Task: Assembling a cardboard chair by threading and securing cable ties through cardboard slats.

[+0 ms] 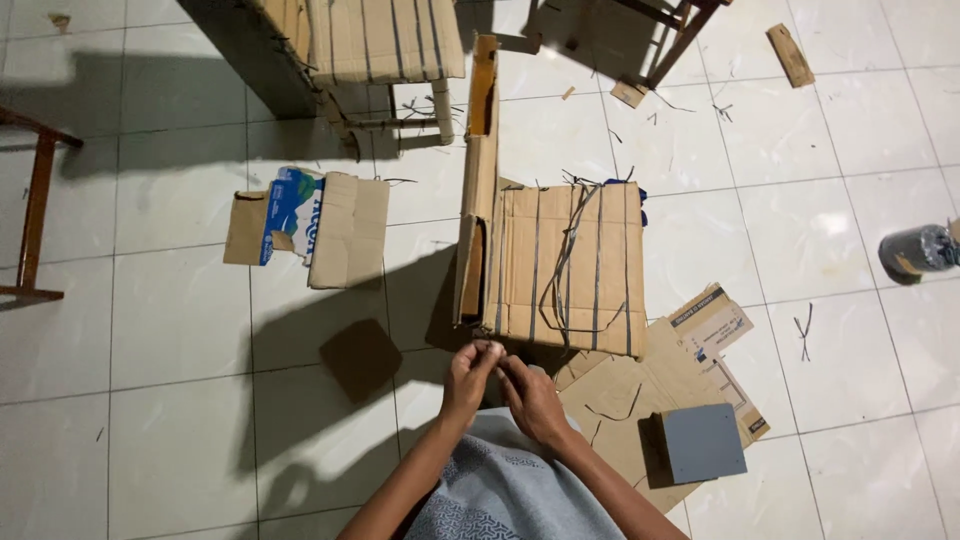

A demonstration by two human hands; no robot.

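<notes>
My left hand (470,375) and my right hand (532,398) meet just in front of a strapped cardboard bundle (565,265) on the tiled floor. Both hands have fingers pinched together; the left pinches something small near its fingertips, too small to identify. Dark plastic straps (562,262) run across the bundle and loop loosely over its top. A tall cardboard flap (480,150) stands along the bundle's left side. My knee in grey patterned cloth (505,490) is below the hands.
A flattened box with blue print (310,225) lies to the left, a small square cardboard piece (360,358) nearer. Flat cardboard sheets (650,400) and a grey square block (702,442) lie right. Wooden furniture legs (35,210), another strapped bundle (385,40), a tape roll (920,250).
</notes>
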